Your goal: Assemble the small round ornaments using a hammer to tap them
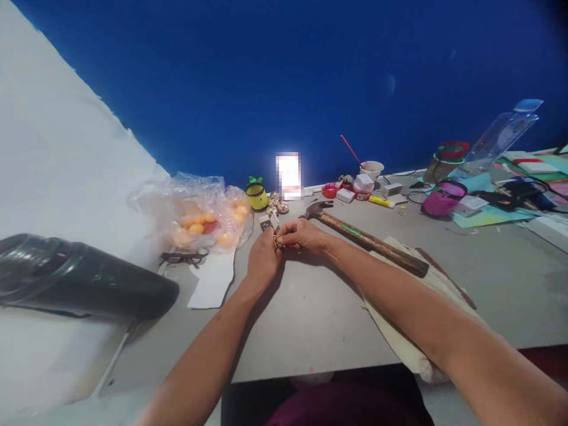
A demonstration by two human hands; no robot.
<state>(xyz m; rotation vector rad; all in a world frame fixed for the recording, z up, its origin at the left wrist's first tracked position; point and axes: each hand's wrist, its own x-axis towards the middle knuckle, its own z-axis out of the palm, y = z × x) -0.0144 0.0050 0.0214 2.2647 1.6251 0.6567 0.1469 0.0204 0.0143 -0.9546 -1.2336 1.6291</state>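
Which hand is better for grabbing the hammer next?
Probably the right hand: the hammer's head lies just beyond it, and the handle runs along that arm's side. The left hand is farther away and would have to cross over. Both look busy together now, though.

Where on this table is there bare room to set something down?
Two bare patches show on the table: one between the left forearm and right forearm, nearer than the hands; another right of the brown strip. It is crowded along the blue wall and, at left, around the plastic bag and glasses.
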